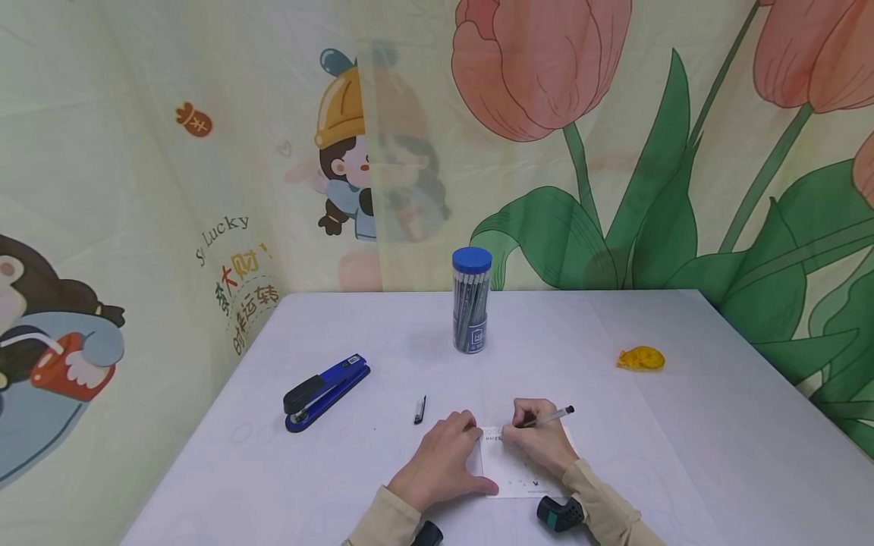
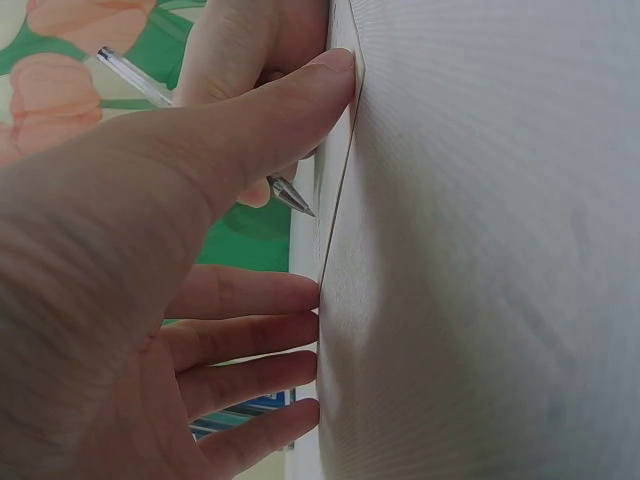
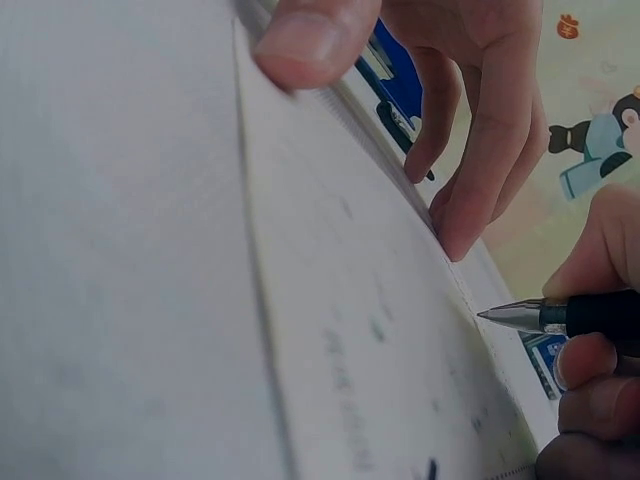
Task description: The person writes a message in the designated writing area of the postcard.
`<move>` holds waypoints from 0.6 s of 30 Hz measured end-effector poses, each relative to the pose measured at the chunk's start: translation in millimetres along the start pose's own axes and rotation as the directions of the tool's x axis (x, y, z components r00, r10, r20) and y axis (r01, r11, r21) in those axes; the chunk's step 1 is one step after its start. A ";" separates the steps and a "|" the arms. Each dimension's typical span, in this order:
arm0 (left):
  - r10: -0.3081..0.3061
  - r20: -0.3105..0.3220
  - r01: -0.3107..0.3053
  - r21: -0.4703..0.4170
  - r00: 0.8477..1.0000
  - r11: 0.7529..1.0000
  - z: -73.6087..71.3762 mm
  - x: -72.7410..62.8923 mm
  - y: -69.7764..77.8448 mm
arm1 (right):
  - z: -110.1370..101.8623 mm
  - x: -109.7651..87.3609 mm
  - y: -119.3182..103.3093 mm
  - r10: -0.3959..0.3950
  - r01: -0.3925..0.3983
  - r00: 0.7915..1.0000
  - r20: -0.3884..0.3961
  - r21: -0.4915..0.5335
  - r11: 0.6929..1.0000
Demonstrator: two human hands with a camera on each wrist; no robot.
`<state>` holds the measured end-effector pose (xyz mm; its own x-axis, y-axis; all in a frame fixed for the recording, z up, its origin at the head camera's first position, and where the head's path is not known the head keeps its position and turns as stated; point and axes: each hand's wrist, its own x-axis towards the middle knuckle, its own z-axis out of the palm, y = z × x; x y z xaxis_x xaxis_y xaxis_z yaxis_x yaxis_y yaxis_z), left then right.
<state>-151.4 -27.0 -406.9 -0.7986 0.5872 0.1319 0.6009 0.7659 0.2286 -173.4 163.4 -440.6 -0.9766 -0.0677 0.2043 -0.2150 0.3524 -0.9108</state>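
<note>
A small white sheet of paper point(image 1: 508, 481) with a few printed and dark marks lies on the table. My right hand point(image 1: 542, 444) pinches a gel pen point(image 1: 561, 414) with a clear barrel and black grip. In the right wrist view the pen's metal tip point(image 3: 515, 315) points at the sheet near its edge; whether it touches cannot be told. My left hand point(image 1: 444, 462) rests at the sheet's left edge, its thumb point(image 2: 300, 95) pressing a corner and its fingers fairly straight, fingertips at the table. Left of the sheet lies a small black-and-clear pen cap point(image 1: 419, 409).
A blue and black stapler point(image 1: 326, 393) lies on the left of the table. Further back stands a clear tub of pencils point(image 1: 471, 303) with a blue lid. On the right sits a yellow correction tape point(image 1: 642, 358), by its shape. A printed curtain hangs behind.
</note>
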 end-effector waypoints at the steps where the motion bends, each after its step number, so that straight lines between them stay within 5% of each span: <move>1: 0.001 -0.002 -0.001 -0.001 1.000 1.000 0.0 -0.1 0.0 | 0.1 0.0 0.0 0.001 -0.001 1.000 0.000 0.000 1.000; 18: 0.004 -0.007 -0.004 -0.010 1.000 1.000 0.8 -0.1 -0.4 | 0.3 -0.9 -2.3 0.001 -0.001 1.000 0.012 0.010 1.000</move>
<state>-151.5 -27.2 -407.8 -0.7963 0.5886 0.1396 0.6040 0.7608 0.2374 -172.1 162.4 -438.8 -0.9768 -0.0784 0.1990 -0.2139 0.3432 -0.9146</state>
